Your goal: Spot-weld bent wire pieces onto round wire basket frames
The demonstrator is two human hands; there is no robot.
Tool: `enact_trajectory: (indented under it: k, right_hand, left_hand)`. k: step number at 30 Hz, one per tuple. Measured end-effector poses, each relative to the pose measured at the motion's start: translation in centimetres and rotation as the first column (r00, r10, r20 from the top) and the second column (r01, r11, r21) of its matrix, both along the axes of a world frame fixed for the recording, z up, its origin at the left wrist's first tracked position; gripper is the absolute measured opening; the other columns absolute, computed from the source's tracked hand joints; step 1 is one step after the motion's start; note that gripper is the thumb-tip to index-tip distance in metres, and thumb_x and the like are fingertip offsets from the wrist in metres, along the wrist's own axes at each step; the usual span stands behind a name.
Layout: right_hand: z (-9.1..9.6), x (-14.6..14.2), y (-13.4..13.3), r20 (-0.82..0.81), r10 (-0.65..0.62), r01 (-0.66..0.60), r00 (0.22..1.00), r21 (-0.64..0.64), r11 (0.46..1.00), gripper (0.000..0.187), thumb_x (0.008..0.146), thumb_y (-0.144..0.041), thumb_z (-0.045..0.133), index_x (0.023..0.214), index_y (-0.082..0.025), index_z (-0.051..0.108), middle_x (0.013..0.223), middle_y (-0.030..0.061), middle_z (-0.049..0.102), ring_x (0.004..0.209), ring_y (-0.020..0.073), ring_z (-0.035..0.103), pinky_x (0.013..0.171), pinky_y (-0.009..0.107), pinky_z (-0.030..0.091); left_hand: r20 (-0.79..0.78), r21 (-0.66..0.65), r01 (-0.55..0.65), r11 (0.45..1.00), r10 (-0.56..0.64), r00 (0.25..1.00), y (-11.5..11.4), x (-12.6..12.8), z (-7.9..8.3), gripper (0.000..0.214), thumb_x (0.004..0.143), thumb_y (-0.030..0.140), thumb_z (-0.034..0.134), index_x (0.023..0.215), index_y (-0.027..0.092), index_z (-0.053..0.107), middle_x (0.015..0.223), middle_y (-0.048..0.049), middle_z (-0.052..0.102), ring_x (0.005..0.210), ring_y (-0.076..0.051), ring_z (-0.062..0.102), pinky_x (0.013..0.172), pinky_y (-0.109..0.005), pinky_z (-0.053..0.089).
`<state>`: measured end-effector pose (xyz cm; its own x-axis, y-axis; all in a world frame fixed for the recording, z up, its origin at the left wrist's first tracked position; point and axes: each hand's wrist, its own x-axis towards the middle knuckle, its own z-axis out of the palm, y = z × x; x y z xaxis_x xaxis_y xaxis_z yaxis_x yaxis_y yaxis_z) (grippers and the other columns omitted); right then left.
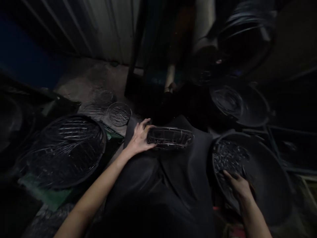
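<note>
So the thing in play is a shallow round wire frame (170, 137), sitting dead centre of the frame, seen almost edge-on, just above the person's dark-clothed lap (158, 185). The left hand (141, 137) has a proper grip on its left end, fingers over the upper rim and thumb down by the lower one. The right hand (239, 186) is off at lower right, dipping its fingers into a pile of small, dark, shiny bits (229, 157) in a big black tub (269, 185); can't tell if it's pinching any, way too dark and blurry. Past that tub, toward the upper right, there's another dark tub (259, 105) with something round and coiled-looking inside. Over on the left side of the frame, a wide round container (102, 158) has thin wiry stuff in it, with something green (47, 193) beneath. A round wire piece (119, 114) lies on the pale ground (81, 76) left of centre, and another person's hand (170, 87) shows dimly at upper middle.
</note>
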<state>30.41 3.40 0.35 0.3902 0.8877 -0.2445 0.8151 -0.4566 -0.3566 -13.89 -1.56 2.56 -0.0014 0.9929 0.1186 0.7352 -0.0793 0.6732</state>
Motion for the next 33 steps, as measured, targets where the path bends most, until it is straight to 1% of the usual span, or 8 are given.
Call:
enact_trajectory:
  k: [6, 11, 14, 19, 23, 27, 30, 33]
  right_hand:
    - [2.2, 0.0, -0.3, -0.007, -0.23, 0.228, 0.973, 0.14, 0.963, 0.044, 0.072, -0.054, 0.049, 0.085, -0.015, 0.065, 0.087, 0.0227, 0.068, 0.084, 0.031, 0.065, 0.073, 0.04, 0.05]
    - [3.5, -5.0, -1.9, -0.115, 0.058, -0.006, 0.992, 0.407, 0.914, 0.049, 0.072, -0.057, 0.051, 0.092, -0.016, 0.068, 0.092, 0.0134, 0.069, 0.086, 0.0239, 0.064, 0.083, 0.037, 0.047]
    - [1.4, -8.0, -2.7, -0.33, 0.123, -0.015, 0.936, 0.312, 0.95, 0.049, 0.068, -0.057, 0.057, 0.087, -0.014, 0.069, 0.086, 0.0108, 0.07, 0.077, 0.0216, 0.064, 0.078, 0.036, 0.05]
    - [-0.5, -9.3, -2.4, -0.619, -0.069, 0.223, 0.782, 0.175, 0.959, 0.049, 0.06, -0.054, 0.068, 0.086, -0.012, 0.068, 0.068, 0.0048, 0.067, 0.054, 0.0146, 0.059, 0.055, 0.029, 0.051]
    - [4.2, -12.0, -1.4, -0.716, 0.031, 0.174, 0.698, 0.211, 0.962, 0.04, 0.061, -0.047, 0.074, 0.083, -0.015, 0.066, 0.059, 0.0006, 0.062, 0.049, 0.0127, 0.058, 0.049, 0.026, 0.051]
    - [9.6, -17.5, -0.2, -0.811, 0.197, -0.048, 0.552, 0.204, 0.978, 0.032, 0.07, -0.046, 0.07, 0.081, -0.016, 0.065, 0.061, 0.0014, 0.064, 0.05, 0.0123, 0.06, 0.05, 0.024, 0.052]
    - [11.1, -21.1, 1.1, -0.857, 0.265, -0.185, 0.442, 0.202, 0.962, 0.032, 0.07, -0.046, 0.07, 0.075, -0.015, 0.062, 0.061, 0.0013, 0.063, 0.051, 0.014, 0.062, 0.05, 0.024, 0.052]
    - [10.9, -23.3, 2.4, -0.825, 0.307, -0.225, 0.475, 0.223, 0.948, 0.029, 0.07, -0.045, 0.067, 0.074, -0.017, 0.059, 0.061, 0.0003, 0.063, 0.051, 0.0157, 0.063, 0.05, 0.025, 0.051]
  left_hand:
    - [0.052, 0.149, 0.03, 0.988, -0.038, 0.998, 1.3, -0.6, 2.1, 0.059, 0.061, 0.036, 0.078, 0.112, 0.019, 0.053, 0.13, -0.0129, 0.04, 0.122, -0.029, 0.043, 0.1, -0.044, 0.042]
    - [-0.097, 0.224, 0.075, 0.972, -0.054, 0.994, 2.9, -0.4, 6.9, 0.063, 0.062, 0.041, 0.076, 0.117, 0.022, 0.053, 0.131, -0.0099, 0.04, 0.122, -0.028, 0.043, 0.101, -0.044, 0.042]
    - [-0.163, 0.256, 0.071, 0.964, -0.03, 0.986, 4.0, -0.7, 8.7, 0.065, 0.061, 0.041, 0.077, 0.118, 0.022, 0.052, 0.131, -0.0098, 0.042, 0.122, -0.028, 0.043, 0.101, -0.043, 0.042]
    - [-0.188, 0.312, 0.047, 0.949, 0.013, 0.982, 4.5, -1.4, 9.4, 0.063, 0.059, 0.039, 0.079, 0.114, 0.022, 0.053, 0.128, -0.0103, 0.046, 0.12, -0.027, 0.046, 0.101, -0.041, 0.042]
    - [-0.231, 0.267, 0.066, 0.961, -0.003, 0.973, 4.5, -0.5, 9.3, 0.062, 0.06, 0.04, 0.077, 0.114, 0.02, 0.054, 0.128, -0.0116, 0.045, 0.119, -0.029, 0.045, 0.099, -0.044, 0.042]
    - [-0.297, 0.241, 0.14, 0.96, -0.064, 0.953, 4.7, 1.5, 8.9, 0.061, 0.061, 0.036, 0.075, 0.115, 0.018, 0.053, 0.13, -0.0141, 0.042, 0.12, -0.032, 0.042, 0.101, -0.05, 0.037]
    - [-0.327, 0.244, 0.177, 0.954, -0.091, 0.941, 4.8, 2.6, 8.5, 0.059, 0.063, 0.029, 0.073, 0.117, 0.018, 0.052, 0.131, -0.0144, 0.04, 0.123, -0.031, 0.038, 0.103, -0.049, 0.036]
    - [-0.341, 0.258, 0.197, 0.946, -0.101, 0.934, 4.8, 3.0, 8.4, 0.057, 0.065, 0.024, 0.071, 0.118, 0.016, 0.051, 0.133, -0.0151, 0.039, 0.127, -0.031, 0.034, 0.105, -0.046, 0.036]
